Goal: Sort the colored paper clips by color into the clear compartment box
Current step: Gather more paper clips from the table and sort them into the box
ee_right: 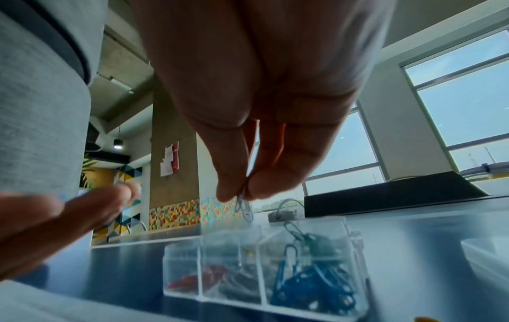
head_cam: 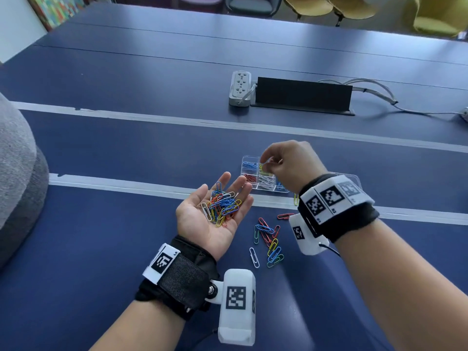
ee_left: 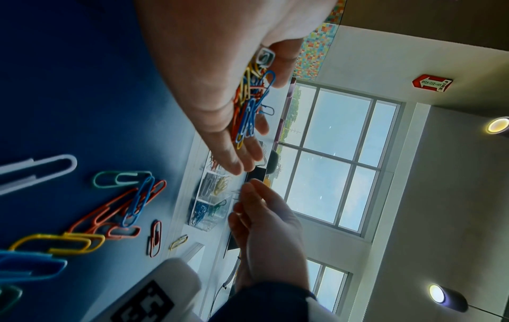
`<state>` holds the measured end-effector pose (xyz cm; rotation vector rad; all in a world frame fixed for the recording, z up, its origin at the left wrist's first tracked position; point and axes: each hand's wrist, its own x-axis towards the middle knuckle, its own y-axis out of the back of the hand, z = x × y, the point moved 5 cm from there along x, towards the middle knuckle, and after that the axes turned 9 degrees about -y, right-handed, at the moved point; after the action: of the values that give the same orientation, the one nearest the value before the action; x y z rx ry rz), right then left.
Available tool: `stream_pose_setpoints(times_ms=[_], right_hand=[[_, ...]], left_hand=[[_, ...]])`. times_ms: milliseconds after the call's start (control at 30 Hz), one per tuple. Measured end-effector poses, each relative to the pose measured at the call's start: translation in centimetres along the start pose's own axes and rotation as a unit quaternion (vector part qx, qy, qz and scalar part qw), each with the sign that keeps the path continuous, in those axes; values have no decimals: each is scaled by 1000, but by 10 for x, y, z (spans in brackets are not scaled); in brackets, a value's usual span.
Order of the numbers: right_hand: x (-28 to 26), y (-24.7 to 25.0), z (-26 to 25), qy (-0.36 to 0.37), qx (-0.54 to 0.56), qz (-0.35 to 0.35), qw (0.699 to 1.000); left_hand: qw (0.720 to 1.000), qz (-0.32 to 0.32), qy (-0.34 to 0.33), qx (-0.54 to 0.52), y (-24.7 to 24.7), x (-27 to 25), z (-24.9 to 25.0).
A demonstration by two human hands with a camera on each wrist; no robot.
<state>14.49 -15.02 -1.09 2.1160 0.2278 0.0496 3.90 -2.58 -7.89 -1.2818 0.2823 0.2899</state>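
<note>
Several compartments of the clear compartment box already hold sorted clips in the head view: blue far left, red near left, white in the near middle, with yellow partly hidden behind the right hand. That hand hovers over the box, thumb and forefinger pinching one pale clip. The left hand lies palm up, fingers relaxed, cupping a mixed heap of clips; it stands just left of the box. A loose scatter of clips remains on the blue table. By judgement the sorting is partly done, with the heap and the scatter left.

Left wrist view: the cupped heap shows red, yellow, blue and white wire loops tangled together. Beyond it the box shows grey-white, yellow and blue-green groups; loose clips lie on the table nearby.

Right wrist view: the fingertips nip the pale clip directly above the box, apart from it. Red, pale and blue clips fill three near cells; the walls are thin, transparent, and blurred.
</note>
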Motion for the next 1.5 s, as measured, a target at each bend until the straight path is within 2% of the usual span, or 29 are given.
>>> stream_pose_setpoints(times_ms=[133, 367, 467, 633, 800, 967, 1267, 1500], right_hand=[[-2, -10, 1, -15, -34, -48, 998], [-11, 9, -1, -8, 18, -17, 1000], [-25, 13, -14, 36, 48, -16, 998], [-52, 5, -40, 149, 30, -110, 982], [-53, -4, -38, 142, -34, -129, 981], [-56, -9, -43, 139, -42, -106, 984], [-52, 7, -43, 157, 51, -70, 984], [-56, -3, -46, 186, 27, -93, 978]], left_hand=[[1000, -4, -1, -1, 1, -1, 5], [1000, 0, 3, 4, -2, -1, 4], [1000, -1, 2, 11, -4, -1, 2], [1000, -2, -3, 14, -11, -3, 2], [1000, -19, -5, 7, -18, -4, -1], [999, -26, 3, -19, -22, -6, -5], [1000, -15, -7, 0, -17, -4, -3], [1000, -18, -2, -8, -18, -4, -3]])
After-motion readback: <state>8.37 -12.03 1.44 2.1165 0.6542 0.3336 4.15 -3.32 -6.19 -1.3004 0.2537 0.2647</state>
